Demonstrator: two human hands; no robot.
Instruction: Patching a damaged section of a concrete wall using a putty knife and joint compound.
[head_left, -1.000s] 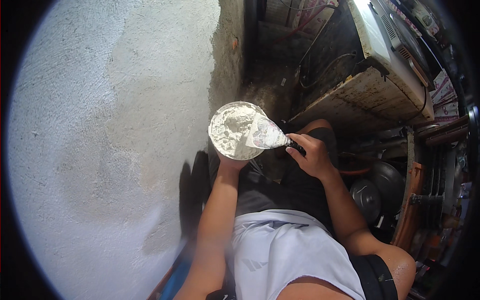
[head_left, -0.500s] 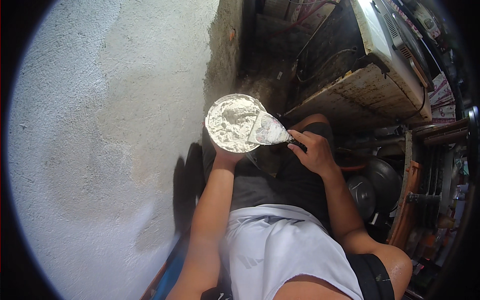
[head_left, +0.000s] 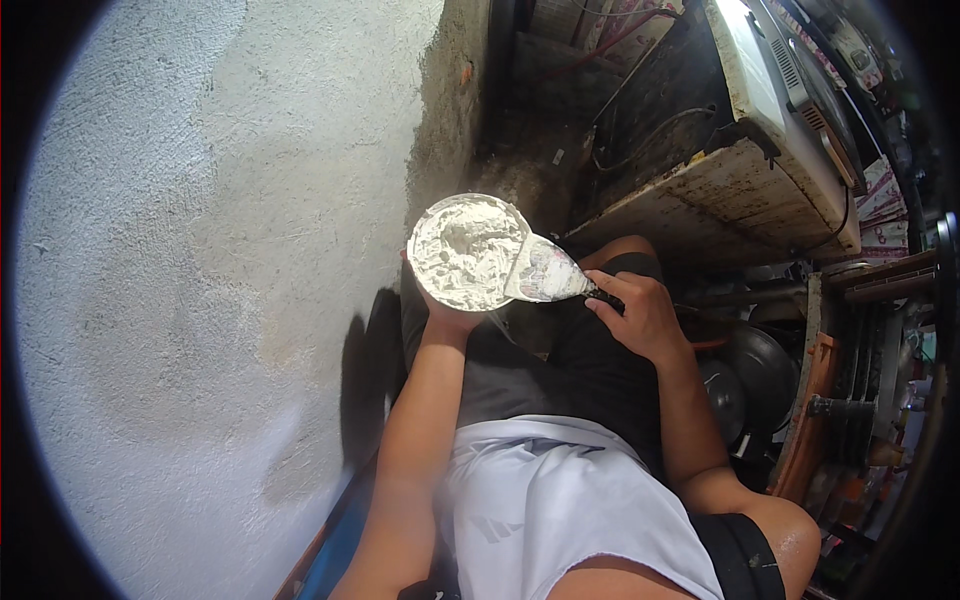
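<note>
My left hand supports a round tub from below and the side; most of its fingers are hidden under the tub. Thick off-white paste with a rough, stirred surface fills the tub. In my right hand is the dark handle of a putty knife, gripped with the thumb and fingers. Its wide blade, smeared with dried paste, overlaps the right rim of the tub.
To the left rises a wall with white and greyer patches. A rusty-edged white appliance stands at the upper right. Dark pans and a wooden rack are on the right, close to my right elbow.
The putty knife has slid to the right, from over the paste toward the tub's rim, along with my right hand. The tub has shifted very slightly.
</note>
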